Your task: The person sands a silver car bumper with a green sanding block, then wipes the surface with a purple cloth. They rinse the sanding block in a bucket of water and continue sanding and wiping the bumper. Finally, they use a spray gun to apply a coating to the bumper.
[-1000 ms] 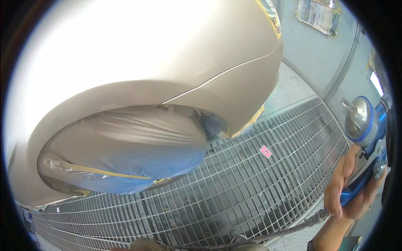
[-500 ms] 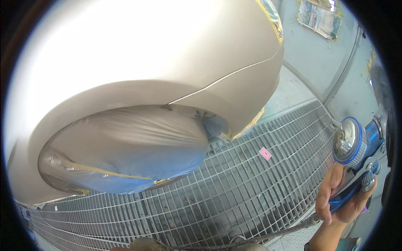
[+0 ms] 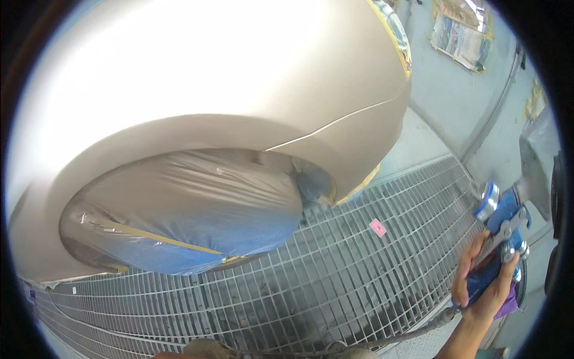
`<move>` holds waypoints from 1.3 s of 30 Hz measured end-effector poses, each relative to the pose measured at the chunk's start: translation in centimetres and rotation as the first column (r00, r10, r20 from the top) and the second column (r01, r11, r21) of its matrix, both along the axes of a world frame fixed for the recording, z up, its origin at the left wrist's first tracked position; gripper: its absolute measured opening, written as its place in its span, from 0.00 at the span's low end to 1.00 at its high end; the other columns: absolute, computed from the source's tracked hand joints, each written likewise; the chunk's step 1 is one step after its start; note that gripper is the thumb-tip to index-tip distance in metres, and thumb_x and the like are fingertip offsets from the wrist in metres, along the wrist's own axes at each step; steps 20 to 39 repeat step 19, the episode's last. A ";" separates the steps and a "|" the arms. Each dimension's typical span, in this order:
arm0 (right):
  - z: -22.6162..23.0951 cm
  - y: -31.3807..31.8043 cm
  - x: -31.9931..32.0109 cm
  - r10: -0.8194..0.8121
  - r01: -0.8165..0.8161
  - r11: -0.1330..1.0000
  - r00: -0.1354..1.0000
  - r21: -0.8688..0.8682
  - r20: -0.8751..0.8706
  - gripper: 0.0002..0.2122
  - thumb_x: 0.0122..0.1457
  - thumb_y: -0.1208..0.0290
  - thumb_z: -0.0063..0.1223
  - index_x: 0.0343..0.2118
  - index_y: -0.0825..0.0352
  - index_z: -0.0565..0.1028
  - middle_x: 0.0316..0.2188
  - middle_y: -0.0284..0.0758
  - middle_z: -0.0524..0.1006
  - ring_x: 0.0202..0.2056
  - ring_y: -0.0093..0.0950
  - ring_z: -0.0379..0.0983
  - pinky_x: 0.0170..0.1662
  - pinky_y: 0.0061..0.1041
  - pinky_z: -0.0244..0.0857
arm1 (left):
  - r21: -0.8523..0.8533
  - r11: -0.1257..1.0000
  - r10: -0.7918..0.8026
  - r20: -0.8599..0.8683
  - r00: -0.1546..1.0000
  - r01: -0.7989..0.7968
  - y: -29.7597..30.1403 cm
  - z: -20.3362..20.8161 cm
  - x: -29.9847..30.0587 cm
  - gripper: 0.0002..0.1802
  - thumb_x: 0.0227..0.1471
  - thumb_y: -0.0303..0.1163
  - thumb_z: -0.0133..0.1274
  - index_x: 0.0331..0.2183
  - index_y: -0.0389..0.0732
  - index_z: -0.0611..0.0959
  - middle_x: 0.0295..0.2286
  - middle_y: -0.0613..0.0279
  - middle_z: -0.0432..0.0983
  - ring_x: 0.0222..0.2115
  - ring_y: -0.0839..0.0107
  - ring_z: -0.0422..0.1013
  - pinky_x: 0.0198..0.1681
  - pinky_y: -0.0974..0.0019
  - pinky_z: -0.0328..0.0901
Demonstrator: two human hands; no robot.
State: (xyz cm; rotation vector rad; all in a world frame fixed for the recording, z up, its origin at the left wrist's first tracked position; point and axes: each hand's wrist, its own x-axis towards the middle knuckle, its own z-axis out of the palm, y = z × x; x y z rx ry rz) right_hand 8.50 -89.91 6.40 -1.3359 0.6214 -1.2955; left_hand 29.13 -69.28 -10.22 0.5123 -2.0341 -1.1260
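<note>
At the right, my right hand [image 3: 491, 301] is closed around the handle of a blue and silver spray gun [image 3: 507, 216]. The gun's round, blue-rimmed nozzle cap [image 3: 488, 201] points toward the upper left, and its long metal trigger [image 3: 497, 242] runs beside my fingers. A cloudy cup [image 3: 535, 161] is partly visible beyond the gun. From the handle's base, an air hose [image 3: 418, 331] trails left along the lower edge. The gun is held apart from the pale beige car body [image 3: 335, 78]. My left hand does not show.
Plastic sheeting [image 3: 203, 200], taped in yellow, wraps the wheel inside the arch. Metal floor grating [image 3: 335, 263] lies below, bearing a small pink card [image 3: 377, 227]. Taped paper [image 3: 460, 39] hangs on the pale wall [image 3: 472, 96]. A shoe tip [image 3: 206, 349] shows at the lower edge.
The spray gun has tilted in my right hand's grip, turning its nozzle cap from nearly facing the view to edge-on. The car and wall appear slightly shifted in the view.
</note>
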 end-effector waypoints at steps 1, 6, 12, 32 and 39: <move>0.4 0.4 0.4 0.114 -0.115 0.992 0.993 -0.045 -0.016 0.32 0.67 0.39 0.32 0.36 0.74 0.64 0.19 0.42 0.71 0.06 0.20 0.60 0.07 0.15 0.55 | 0.006 1.000 -0.015 0.007 1.000 0.015 0.0 0.0 0.0 0.16 0.57 0.39 0.57 0.20 0.44 0.81 0.13 0.59 0.71 0.12 0.63 0.68 0.16 0.61 0.64; 0.1 3.7 1.7 0.198 -0.201 0.978 0.979 0.054 0.043 0.40 0.60 0.30 0.35 0.31 0.77 0.68 0.19 0.47 0.74 0.07 0.21 0.62 0.09 0.17 0.60 | -0.015 0.999 -0.028 0.024 0.999 0.028 0.3 -0.2 -0.4 0.17 0.58 0.40 0.56 0.20 0.43 0.82 0.14 0.58 0.73 0.13 0.62 0.69 0.17 0.59 0.65; 2.3 2.3 2.9 0.370 -0.369 0.929 0.928 0.022 -0.049 0.36 0.63 0.32 0.34 0.35 0.73 0.65 0.18 0.42 0.71 0.08 0.20 0.63 0.10 0.17 0.60 | -0.072 0.997 -0.024 0.046 0.999 0.027 0.3 0.0 -0.8 0.17 0.58 0.41 0.54 0.21 0.42 0.81 0.15 0.56 0.74 0.14 0.60 0.71 0.18 0.58 0.66; 0.3 3.2 1.7 -0.154 0.146 0.986 0.982 0.080 0.108 0.32 0.63 0.35 0.36 0.37 0.70 0.63 0.17 0.44 0.71 0.04 0.24 0.58 0.05 0.18 0.52 | -0.137 0.990 -0.025 0.085 0.996 0.036 0.7 -0.1 -0.8 0.15 0.57 0.40 0.55 0.22 0.43 0.79 0.16 0.56 0.74 0.16 0.58 0.72 0.19 0.56 0.66; 0.3 3.2 1.7 -0.154 0.146 0.986 0.982 0.080 0.108 0.32 0.63 0.35 0.36 0.37 0.70 0.63 0.17 0.44 0.71 0.04 0.24 0.58 0.05 0.18 0.52 | -0.137 0.990 -0.025 0.085 0.996 0.036 0.7 -0.1 -0.8 0.15 0.57 0.40 0.55 0.22 0.43 0.79 0.16 0.56 0.74 0.16 0.58 0.72 0.19 0.56 0.66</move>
